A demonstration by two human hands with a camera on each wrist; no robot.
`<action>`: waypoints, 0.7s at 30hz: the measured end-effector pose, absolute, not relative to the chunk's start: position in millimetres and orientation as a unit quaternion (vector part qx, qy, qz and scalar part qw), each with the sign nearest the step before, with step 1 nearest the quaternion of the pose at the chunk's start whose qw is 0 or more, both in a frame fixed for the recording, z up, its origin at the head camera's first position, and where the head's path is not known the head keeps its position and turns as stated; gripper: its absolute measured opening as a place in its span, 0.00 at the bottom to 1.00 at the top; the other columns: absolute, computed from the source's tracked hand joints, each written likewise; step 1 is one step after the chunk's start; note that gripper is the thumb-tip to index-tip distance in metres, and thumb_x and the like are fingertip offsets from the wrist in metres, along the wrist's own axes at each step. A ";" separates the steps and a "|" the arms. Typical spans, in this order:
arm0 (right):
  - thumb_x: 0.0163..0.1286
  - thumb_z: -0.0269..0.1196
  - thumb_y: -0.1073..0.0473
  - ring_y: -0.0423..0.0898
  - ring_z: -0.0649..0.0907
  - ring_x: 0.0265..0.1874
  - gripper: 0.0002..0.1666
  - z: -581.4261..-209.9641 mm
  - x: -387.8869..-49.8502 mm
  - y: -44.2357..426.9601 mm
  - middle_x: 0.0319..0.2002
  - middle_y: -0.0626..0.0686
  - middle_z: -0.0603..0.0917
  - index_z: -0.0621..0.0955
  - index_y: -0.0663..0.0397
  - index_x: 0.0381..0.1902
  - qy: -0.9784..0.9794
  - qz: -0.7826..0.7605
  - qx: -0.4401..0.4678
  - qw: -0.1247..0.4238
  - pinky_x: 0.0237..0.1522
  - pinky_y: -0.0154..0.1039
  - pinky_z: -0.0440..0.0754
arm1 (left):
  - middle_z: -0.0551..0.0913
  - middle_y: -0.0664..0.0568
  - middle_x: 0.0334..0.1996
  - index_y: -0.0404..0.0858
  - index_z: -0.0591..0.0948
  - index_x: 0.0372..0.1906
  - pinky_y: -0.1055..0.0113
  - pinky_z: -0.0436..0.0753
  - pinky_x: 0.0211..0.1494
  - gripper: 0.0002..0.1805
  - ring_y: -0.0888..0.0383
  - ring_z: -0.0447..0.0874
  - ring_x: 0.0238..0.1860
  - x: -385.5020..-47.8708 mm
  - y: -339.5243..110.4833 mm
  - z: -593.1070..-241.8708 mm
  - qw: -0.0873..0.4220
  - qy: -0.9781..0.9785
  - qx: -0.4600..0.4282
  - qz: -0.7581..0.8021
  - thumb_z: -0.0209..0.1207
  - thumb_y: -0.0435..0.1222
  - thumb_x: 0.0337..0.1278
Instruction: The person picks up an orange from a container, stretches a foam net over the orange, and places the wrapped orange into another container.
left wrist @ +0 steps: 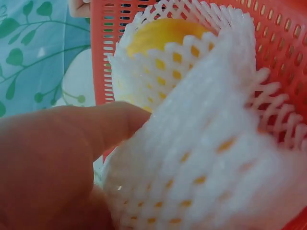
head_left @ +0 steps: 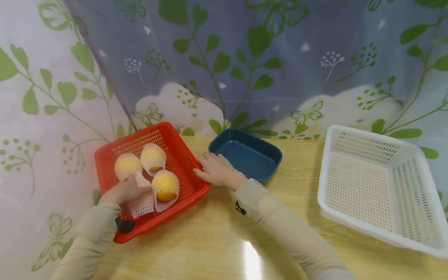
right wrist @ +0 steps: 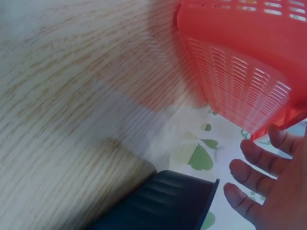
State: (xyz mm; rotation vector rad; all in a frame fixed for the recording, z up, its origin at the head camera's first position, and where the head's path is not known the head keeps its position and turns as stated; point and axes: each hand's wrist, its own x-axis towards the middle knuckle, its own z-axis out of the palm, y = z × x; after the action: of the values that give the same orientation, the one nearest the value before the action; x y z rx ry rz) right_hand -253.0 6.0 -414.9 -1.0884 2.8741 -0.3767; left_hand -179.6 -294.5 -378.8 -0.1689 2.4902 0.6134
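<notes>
Several round yellow-orange fruits in white foam nets lie in a red perforated basket at the left. My left hand is inside it and grips the nearest netted fruit, thumb against the foam; its other fingers are mostly hidden. Beyond that fruit in the left wrist view is another netted fruit, its yellow top bare. At the right side of the basket my right hand has its fingers loosely extended by the rim, holding nothing. In the right wrist view, its fingers are spread beside the basket's outer wall.
A dark blue tray stands right of the red basket, partly behind my right hand. A larger white perforated basket sits at the far right. Everything rests on a wood-grain table, with leaf-patterned curtain behind.
</notes>
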 end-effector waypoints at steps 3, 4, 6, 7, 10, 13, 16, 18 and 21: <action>0.77 0.44 0.38 0.48 0.76 0.47 0.23 -414.9 -253.3 5.7 0.46 0.49 0.76 0.72 0.49 0.53 0.930 -0.118 -0.348 0.015 0.52 0.48 0.72 | 0.37 0.18 0.71 0.19 0.31 0.71 0.37 0.64 0.66 0.61 0.27 0.65 0.62 -178.7 -296.0 -381.3 0.293 0.922 -0.061 0.246 0.49 0.62 0.65; 0.77 0.44 0.38 0.48 0.76 0.47 0.23 -414.9 -253.2 5.6 0.46 0.49 0.76 0.72 0.49 0.53 0.930 -0.118 -0.349 0.013 0.52 0.48 0.72 | 0.35 0.19 0.71 0.20 0.30 0.72 0.39 0.67 0.64 0.61 0.28 0.66 0.61 -178.5 -296.9 -382.2 0.295 0.920 -0.060 0.253 0.49 0.62 0.65; 0.77 0.45 0.39 0.47 0.76 0.47 0.23 -415.0 -252.9 5.5 0.46 0.48 0.76 0.72 0.49 0.53 0.929 -0.119 -0.351 0.014 0.51 0.48 0.72 | 0.30 0.21 0.72 0.24 0.27 0.72 0.43 0.75 0.57 0.61 0.29 0.63 0.61 -178.0 -298.3 -383.6 0.302 0.906 -0.073 0.287 0.50 0.62 0.65; 0.77 0.45 0.39 0.47 0.76 0.46 0.23 -415.2 -252.6 5.5 0.45 0.48 0.76 0.72 0.49 0.52 0.928 -0.120 -0.352 0.015 0.51 0.47 0.72 | 0.27 0.23 0.72 0.26 0.25 0.73 0.45 0.77 0.54 0.61 0.29 0.60 0.62 -177.6 -298.8 -383.9 0.307 0.899 -0.080 0.303 0.51 0.62 0.65; 0.77 0.45 0.39 0.47 0.76 0.44 0.22 -415.2 -251.5 6.1 0.43 0.48 0.75 0.72 0.49 0.50 0.927 -0.123 -0.354 0.021 0.48 0.46 0.72 | 0.24 0.26 0.73 0.31 0.25 0.74 0.51 0.80 0.43 0.62 0.33 0.68 0.55 -176.9 -300.2 -384.9 0.314 0.886 -0.091 0.328 0.54 0.62 0.63; 0.77 0.45 0.39 0.47 0.75 0.42 0.22 -413.3 -250.9 7.8 0.42 0.48 0.74 0.72 0.49 0.49 0.929 -0.116 -0.350 0.018 0.47 0.46 0.71 | 0.24 0.26 0.73 0.33 0.26 0.75 0.55 0.82 0.33 0.63 0.40 0.78 0.35 -178.3 -299.7 -384.9 0.317 0.881 -0.092 0.338 0.56 0.62 0.62; 0.76 0.47 0.39 0.47 0.75 0.43 0.22 -409.4 -251.4 9.5 0.42 0.48 0.74 0.73 0.49 0.49 0.933 -0.103 -0.344 0.008 0.48 0.46 0.71 | 0.30 0.23 0.73 0.29 0.28 0.75 0.58 0.80 0.24 0.63 0.44 0.78 0.25 -181.2 -297.9 -382.7 0.308 0.892 -0.072 0.324 0.57 0.61 0.62; 0.76 0.48 0.38 0.48 0.75 0.44 0.23 -406.3 -251.9 9.5 0.44 0.49 0.75 0.74 0.50 0.49 0.935 -0.095 -0.342 -0.001 0.50 0.47 0.72 | 0.38 0.22 0.72 0.26 0.30 0.74 0.59 0.80 0.25 0.63 0.42 0.80 0.29 -182.3 -296.6 -379.2 0.297 0.905 -0.058 0.299 0.56 0.62 0.62; 0.75 0.50 0.38 0.49 0.75 0.44 0.23 -401.2 -251.9 9.3 0.45 0.50 0.76 0.76 0.50 0.49 0.936 -0.088 -0.341 -0.009 0.52 0.48 0.72 | 0.41 0.21 0.72 0.23 0.31 0.73 0.56 0.83 0.28 0.64 0.37 0.80 0.40 -182.0 -295.1 -371.6 0.289 0.914 -0.043 0.282 0.56 0.62 0.61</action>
State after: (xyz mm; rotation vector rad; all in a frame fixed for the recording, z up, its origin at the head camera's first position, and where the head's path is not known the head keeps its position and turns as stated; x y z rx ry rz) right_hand -251.9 9.3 -401.2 -1.0772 2.9579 -0.2791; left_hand -182.0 -295.1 -371.6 -0.1144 2.4402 0.7518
